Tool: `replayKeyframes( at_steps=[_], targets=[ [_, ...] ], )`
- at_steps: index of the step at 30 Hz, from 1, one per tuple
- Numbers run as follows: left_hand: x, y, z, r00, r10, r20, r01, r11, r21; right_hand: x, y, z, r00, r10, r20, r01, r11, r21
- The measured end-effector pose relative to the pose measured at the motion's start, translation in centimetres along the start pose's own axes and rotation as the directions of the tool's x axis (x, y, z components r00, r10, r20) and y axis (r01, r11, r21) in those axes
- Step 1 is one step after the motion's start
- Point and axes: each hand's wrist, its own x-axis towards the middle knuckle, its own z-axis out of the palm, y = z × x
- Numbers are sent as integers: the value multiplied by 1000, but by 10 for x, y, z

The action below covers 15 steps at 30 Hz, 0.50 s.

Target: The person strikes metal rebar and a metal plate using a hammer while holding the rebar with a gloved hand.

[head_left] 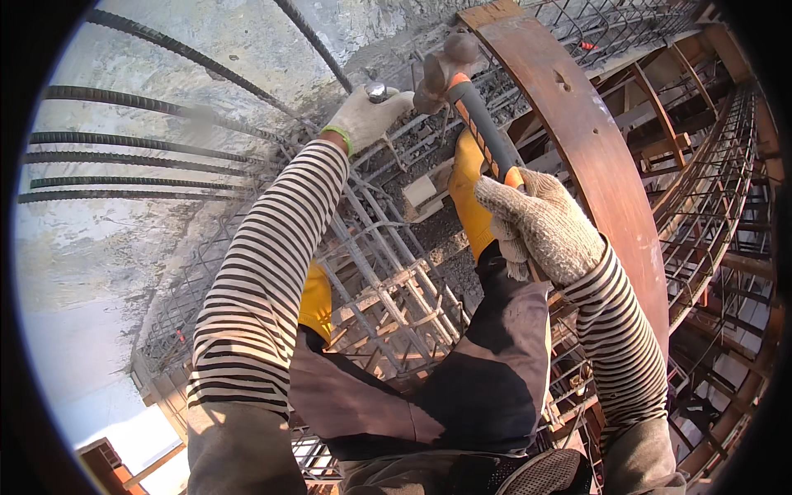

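My right hand (540, 223), in a knitted glove, is closed around the handle of a hammer (481, 124) with a black and orange grip. The hammer's worn, brownish metal head is up and forward, close to my left fingers and to their right. My left hand (367, 120), gloved and with a green band at the wrist, is closed on a metal rod with a round shiny end (377, 91). Only that end shows above the fist; its lower part is hidden. Beneath both hands runs a rebar cage (388, 280) with rough concrete around it.
Thick ribbed rebars (165, 106) stick out from the concrete wall (124, 239) at the left. A curved rusty-brown panel (606, 157) rises close to my right arm. My yellow boots (472, 194) stand among the bars. Farther right are more rebar mesh (718, 198) and framing.
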Motion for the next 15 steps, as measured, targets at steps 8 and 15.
replayKeyframes(
  at_steps=[8, 15],
  targets=[
    [20, -3, 22, 997, -76, 23, 74, 995, 73, -53, -51, -40, 648, -755, 97, 716, 648, 259],
    [14, -22, 13, 999, -46, 2, 46, 999, 6, 42, -12, -14, 919, -255, 301, 277, 960, -31]
  ],
)
